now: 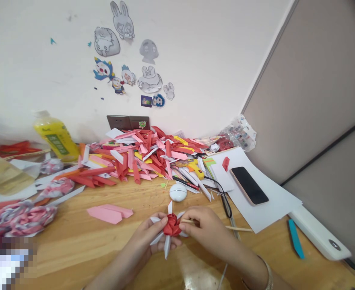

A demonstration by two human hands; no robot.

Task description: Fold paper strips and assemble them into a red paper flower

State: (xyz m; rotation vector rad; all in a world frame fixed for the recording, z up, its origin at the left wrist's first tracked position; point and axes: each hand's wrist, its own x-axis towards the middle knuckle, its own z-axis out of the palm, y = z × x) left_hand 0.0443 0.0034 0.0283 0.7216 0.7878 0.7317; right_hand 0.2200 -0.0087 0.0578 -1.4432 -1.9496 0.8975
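Note:
Low over the front of the wooden table I see a folded paper flower with a red centre and white pointed petals spreading outward. My left hand is closed on it from the left, thumb on top at the red folds and fingers underneath. From the right, my right hand pinches a thin wooden stick, whose tip is at the red centre. Its fingertips touch the flower's right edge. Just behind the hands sits a white rounded case. Pink folded paper pieces lie to the left.
Behind is a heap of folded paper strips, with a yellow glue gun and its black cable. A yellow drink bottle stands back left. At right are a phone on white sheets, a white power strip and a teal cutter.

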